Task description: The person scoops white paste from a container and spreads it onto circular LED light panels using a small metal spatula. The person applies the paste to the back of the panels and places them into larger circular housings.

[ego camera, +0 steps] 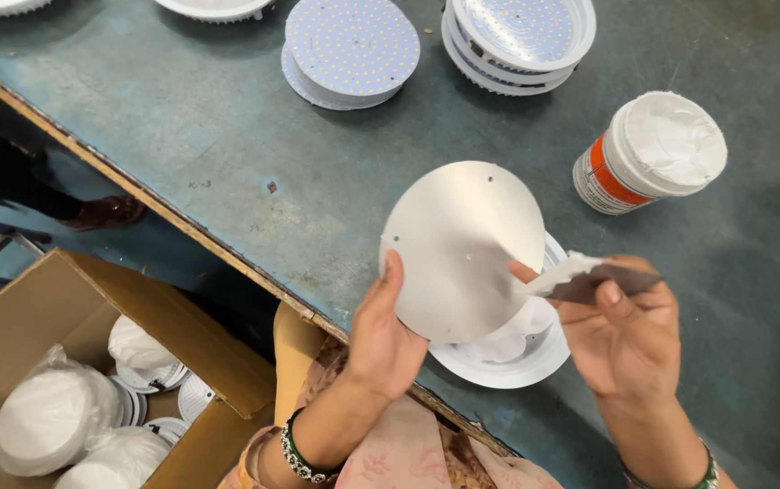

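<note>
Metal disc point(458, 249), plain round silver, sits tilted in your left hand point(381, 340), thumb pressed on its face, fingers hidden behind. A white lamp housing point(516, 358) lies right under your fingers. Your right hand point(621, 340) pinches a paste-smeared scraper point(580, 279), tip touching the disc. The open paste tub point(652, 152) stands beyond your right fingers.

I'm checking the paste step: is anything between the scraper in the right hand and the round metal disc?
Nothing visible. The right hand holds the paste-smeared scraper with its tip at the edge of the round metal disc, which the left hand holds tilted above the white housing.
</note>
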